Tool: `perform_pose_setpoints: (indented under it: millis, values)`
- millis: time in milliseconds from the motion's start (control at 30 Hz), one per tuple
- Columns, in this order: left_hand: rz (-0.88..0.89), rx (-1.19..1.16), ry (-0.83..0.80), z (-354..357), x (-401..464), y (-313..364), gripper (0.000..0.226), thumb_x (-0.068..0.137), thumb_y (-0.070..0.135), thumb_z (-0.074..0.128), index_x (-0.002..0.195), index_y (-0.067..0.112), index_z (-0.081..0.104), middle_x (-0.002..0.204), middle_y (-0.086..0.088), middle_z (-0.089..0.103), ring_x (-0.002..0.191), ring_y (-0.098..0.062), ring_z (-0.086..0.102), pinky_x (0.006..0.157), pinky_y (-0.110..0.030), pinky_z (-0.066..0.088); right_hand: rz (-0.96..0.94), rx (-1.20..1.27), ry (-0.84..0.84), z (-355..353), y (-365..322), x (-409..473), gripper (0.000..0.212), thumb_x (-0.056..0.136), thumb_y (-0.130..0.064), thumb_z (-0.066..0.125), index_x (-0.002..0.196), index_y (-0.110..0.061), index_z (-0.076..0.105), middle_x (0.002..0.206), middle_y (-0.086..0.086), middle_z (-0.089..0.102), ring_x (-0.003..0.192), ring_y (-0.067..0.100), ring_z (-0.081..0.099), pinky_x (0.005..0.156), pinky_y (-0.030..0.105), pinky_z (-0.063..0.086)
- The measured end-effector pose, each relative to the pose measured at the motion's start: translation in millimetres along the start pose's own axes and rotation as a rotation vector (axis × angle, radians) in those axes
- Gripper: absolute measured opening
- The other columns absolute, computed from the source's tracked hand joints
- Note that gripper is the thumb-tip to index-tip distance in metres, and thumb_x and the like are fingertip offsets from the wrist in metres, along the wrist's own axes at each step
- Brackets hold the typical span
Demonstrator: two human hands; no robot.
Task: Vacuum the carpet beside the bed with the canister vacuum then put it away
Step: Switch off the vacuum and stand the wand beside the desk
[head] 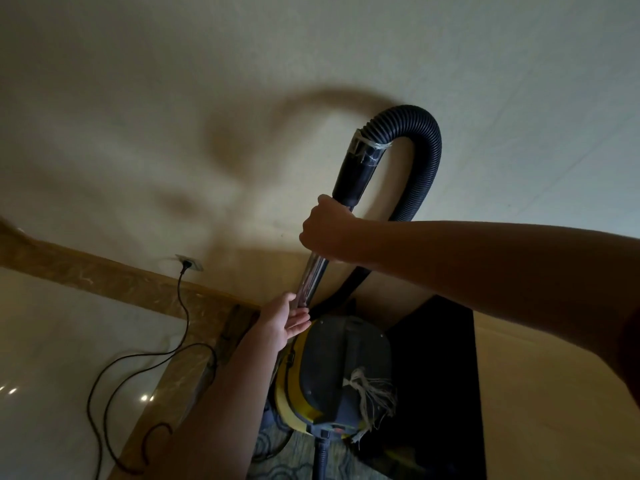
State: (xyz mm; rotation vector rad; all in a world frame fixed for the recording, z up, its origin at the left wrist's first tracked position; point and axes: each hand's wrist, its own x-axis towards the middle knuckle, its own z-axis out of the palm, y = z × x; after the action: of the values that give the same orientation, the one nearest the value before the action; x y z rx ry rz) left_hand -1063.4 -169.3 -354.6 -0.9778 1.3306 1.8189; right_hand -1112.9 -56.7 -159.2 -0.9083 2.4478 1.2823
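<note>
Right hand (327, 230) grips shiny metal vacuum tube (311, 275) below black ribbed hose (415, 150); left hand (285, 318), fingers straight, touches tube's lower end.

A home interior is shown. A cream plaster wall (346, 46) is seen behind both hands, with a marble skirting (104, 275) running left of the left hand (282, 322). A power cord (180, 317) is plugged into a wall socket (189, 263) there, above polished floor tiles (52, 341). Patterned carpet (277, 452) is glimpsed below the hands.
</note>
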Motion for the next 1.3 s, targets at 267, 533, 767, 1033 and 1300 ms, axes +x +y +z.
perform_pose_setpoints:
  millis: [267, 533, 767, 1033, 1300]
  values:
    - [-0.006, 0.003, -0.019, 8.6, -8.7, -3.5, 0.023, 0.104, 0.026, 0.053, 0.119, 0.01, 0.057, 0.107, -0.022, 0.072, 0.091, -0.033, 0.075, 0.062, -0.041, 0.064, 0.013, -0.005, -0.022, 10.1, -3.9, -6.7, 0.017, 0.093, -0.028, 0.069, 0.107, -0.019, 0.066, 0.104, 0.0, 0.072, 0.098, 0.026, 0.066, 0.096, 0.041, 0.045]
    - [0.009, 0.029, -0.076, 13.6, -17.4, -11.8, 0.042, 0.108, 0.027, 0.042, 0.149, 0.015, 0.045, 0.105, -0.021, 0.076, 0.097, -0.035, 0.075, 0.077, -0.045, 0.063, 0.054, 0.019, -0.09, 21.2, -5.3, -11.2, 0.013, 0.091, -0.028, 0.07, 0.092, -0.018, 0.061, 0.091, 0.001, 0.069, 0.09, 0.027, 0.066, 0.092, 0.042, 0.045]
    - [0.01, 0.061, -0.006, 3.5, -15.3, -18.1, 0.022, 0.106, 0.028, 0.046, 0.112, 0.01, 0.057, 0.071, -0.013, 0.077, 0.077, -0.029, 0.074, 0.06, -0.036, 0.059, 0.132, -0.106, -0.05, 53.9, -26.5, -21.2, 0.035, 0.09, -0.039, 0.069, 0.114, -0.013, 0.065, 0.113, 0.012, 0.07, 0.11, 0.036, 0.063, 0.107, 0.06, 0.035]
    - [0.02, 0.024, 0.046, -14.5, -7.2, -31.4, 0.022, 0.106, 0.026, 0.045, 0.112, 0.01, 0.06, 0.079, -0.014, 0.077, 0.078, -0.027, 0.072, 0.06, -0.036, 0.057, 0.133, -0.102, -0.101, 78.5, -46.1, -25.1, 0.026, 0.089, -0.035, 0.069, 0.102, -0.012, 0.066, 0.097, 0.012, 0.071, 0.094, 0.034, 0.067, 0.096, 0.052, 0.043]
    - [0.013, -0.003, 0.077, -34.7, -4.7, -39.6, 0.032, 0.107, 0.027, 0.044, 0.129, 0.008, 0.058, 0.095, -0.016, 0.074, 0.084, -0.028, 0.072, 0.065, -0.037, 0.057, 0.107, -0.035, -0.088, 79.5, -64.0, -13.3, 0.035, 0.094, -0.034, 0.065, 0.122, -0.013, 0.061, 0.114, 0.012, 0.07, 0.11, 0.034, 0.064, 0.107, 0.056, 0.038]
